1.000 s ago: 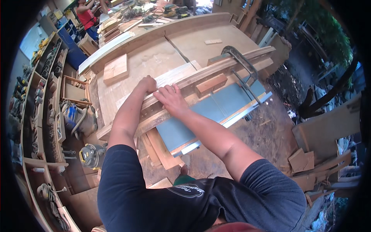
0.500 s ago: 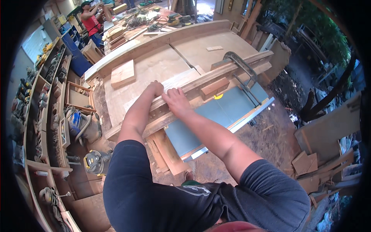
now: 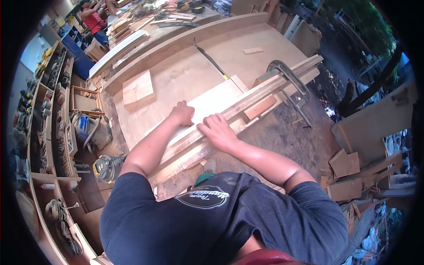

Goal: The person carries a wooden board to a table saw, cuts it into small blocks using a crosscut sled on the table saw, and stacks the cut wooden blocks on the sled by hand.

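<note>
My left hand rests with bent fingers on a pale board, which lies on a plywood panel. My right hand is just right of it, fingers curled over the long wooden rail in front of that board. A black C-clamp grips the rail's right part, and a reddish wood block sits along its near side. A square wood block lies at the panel's left. A slot with a small yellow piece runs from the board toward the back.
A co-worker in red stands at a cluttered bench at back left. Shelves of tools, a vacuum and a wooden frame line the left. Sheets and offcuts lean at right; trees stand beyond.
Both hands have shifted right and down in the picture, the left more curled onto the board. My body fills more of the view. The blue table surface below the rail no longer shows.
</note>
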Motion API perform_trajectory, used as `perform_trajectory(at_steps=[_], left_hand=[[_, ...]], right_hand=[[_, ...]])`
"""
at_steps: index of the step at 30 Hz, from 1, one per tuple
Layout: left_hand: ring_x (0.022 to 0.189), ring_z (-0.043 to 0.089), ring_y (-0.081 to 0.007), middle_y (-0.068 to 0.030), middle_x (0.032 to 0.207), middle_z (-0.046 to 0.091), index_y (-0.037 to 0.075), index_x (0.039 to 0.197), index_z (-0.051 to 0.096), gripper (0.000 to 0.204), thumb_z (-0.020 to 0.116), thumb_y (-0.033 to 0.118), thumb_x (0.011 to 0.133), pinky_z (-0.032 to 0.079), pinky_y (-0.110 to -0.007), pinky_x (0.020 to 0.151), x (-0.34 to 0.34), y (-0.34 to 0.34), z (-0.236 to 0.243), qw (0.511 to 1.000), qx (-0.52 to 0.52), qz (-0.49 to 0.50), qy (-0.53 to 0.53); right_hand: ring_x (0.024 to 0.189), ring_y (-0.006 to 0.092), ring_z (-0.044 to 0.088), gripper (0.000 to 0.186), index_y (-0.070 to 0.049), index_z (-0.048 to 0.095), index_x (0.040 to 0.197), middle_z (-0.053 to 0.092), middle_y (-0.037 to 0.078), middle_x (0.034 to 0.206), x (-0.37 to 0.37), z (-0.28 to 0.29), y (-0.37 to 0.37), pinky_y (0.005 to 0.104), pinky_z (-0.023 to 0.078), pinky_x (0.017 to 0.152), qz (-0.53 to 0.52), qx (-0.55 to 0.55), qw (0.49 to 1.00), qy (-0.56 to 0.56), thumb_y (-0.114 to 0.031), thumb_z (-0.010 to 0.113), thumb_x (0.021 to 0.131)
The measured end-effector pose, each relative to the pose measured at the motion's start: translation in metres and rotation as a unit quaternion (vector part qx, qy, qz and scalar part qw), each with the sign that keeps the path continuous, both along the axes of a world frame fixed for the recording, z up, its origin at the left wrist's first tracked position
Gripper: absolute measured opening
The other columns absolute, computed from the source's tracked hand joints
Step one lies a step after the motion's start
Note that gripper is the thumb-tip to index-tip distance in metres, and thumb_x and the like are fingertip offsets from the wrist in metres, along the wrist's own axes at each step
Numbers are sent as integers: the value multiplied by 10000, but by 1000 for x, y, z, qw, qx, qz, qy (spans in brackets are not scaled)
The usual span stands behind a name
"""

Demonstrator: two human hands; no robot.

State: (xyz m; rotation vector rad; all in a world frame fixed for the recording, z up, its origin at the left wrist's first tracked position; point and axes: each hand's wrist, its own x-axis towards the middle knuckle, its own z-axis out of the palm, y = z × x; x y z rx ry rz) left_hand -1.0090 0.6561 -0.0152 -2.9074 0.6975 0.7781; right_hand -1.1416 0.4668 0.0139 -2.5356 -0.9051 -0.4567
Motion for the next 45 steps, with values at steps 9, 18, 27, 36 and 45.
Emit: perform_trajectory(at_steps=[9,18,27,36,45], left_hand=[[1211,443,-346,-138,1214,491,150,953,638,465,880,339,605,445,-472,960,-1,0,1,997,-62,34,-2],[1220,430,-348,-132,1204,481,161,1001,614,530,892,346,590,408,-475,976,-1,6,-15,984,-167,31,-46],[1250,418,-350,-165,1280,470,151,1017,612,548,901,322,584,378,-466,1008,3,-14,-16,984,-170,49,-16],[1216,461,-396,-191,1260,495,124,1031,615,506,881,186,605,421,-413,1030,-4,-7,-21,955,-267,103,-83],[1173,486,-374,-153,1203,512,130,885,641,370,864,222,604,461,-429,972,3,-14,-7,988,-116,95,-46]], right_hand=[[787,358,694,179,17,715,889,707,215,872,233,-50,-131,432,549,732,-271,-207,897,280,-124,686,783],[621,213,642,209,26,711,782,662,121,709,314,-31,-208,346,531,553,-332,-8,838,433,-175,761,759],[1080,360,606,541,-75,622,1220,654,186,1124,104,25,-77,434,467,960,-154,94,952,246,-368,779,794],[1256,239,469,501,-215,532,1361,545,58,1277,2,-39,-10,540,253,1118,-3,-37,996,-77,-193,561,861],[1193,190,500,561,-223,547,1323,559,6,1208,4,-43,-3,499,258,1099,-3,-23,993,-111,-244,659,773]])
